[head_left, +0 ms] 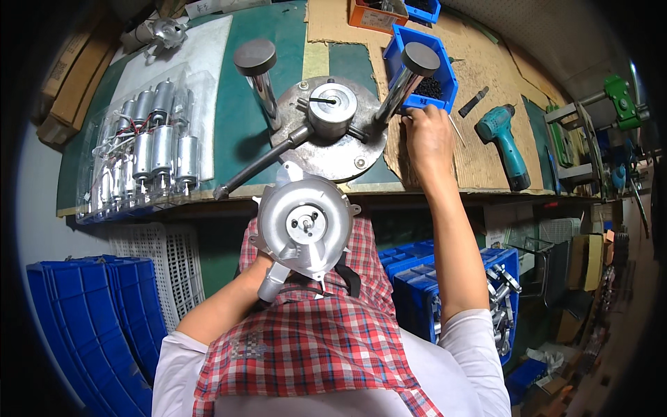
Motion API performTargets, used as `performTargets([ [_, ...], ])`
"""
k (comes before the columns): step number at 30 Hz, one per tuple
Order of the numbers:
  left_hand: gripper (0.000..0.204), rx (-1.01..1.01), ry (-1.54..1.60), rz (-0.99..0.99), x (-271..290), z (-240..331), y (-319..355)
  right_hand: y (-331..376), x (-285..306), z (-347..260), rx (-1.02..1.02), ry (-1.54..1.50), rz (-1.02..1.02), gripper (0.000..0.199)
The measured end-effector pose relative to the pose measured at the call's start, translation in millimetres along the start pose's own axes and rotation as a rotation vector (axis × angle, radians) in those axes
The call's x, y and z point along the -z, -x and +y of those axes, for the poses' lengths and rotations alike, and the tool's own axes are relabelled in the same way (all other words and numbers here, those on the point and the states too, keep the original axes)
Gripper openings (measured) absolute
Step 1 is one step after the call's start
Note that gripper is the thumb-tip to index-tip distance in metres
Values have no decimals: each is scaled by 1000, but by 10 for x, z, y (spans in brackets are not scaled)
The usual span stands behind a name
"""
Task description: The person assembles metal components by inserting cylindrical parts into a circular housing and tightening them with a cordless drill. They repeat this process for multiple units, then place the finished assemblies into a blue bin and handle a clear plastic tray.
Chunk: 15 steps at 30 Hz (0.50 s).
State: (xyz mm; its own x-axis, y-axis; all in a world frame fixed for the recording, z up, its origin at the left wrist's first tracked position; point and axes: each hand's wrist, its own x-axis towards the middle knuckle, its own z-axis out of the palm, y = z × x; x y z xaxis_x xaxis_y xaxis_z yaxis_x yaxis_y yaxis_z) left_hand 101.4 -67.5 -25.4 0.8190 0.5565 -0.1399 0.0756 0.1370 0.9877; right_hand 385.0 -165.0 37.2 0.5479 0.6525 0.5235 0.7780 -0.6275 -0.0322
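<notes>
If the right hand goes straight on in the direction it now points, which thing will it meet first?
Most likely the blue bin: its near wall lies just ahead of the right hand. They may already touch; depth is unclear from this one view.

left hand: hidden past wrist (257,269) by housing (278,208) | right hand (427,135): fingertips partly hidden, anything between them too small to tell | black bits (429,87) in bin (448,69): too small to identify | orange box (375,18): cut by top edge | crate (410,295): partly behind right forearm (455,243)
</notes>
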Motion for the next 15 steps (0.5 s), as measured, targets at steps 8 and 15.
performTargets([
  [8, 40, -67, -95, -20, -11, 26, 29, 6, 397, -201, -86, -461, 35, 8],
  [15, 39, -76, -159, 10, 38, 11, 136, 815, 1151, -1116, -64, -1159, -267, 14],
])
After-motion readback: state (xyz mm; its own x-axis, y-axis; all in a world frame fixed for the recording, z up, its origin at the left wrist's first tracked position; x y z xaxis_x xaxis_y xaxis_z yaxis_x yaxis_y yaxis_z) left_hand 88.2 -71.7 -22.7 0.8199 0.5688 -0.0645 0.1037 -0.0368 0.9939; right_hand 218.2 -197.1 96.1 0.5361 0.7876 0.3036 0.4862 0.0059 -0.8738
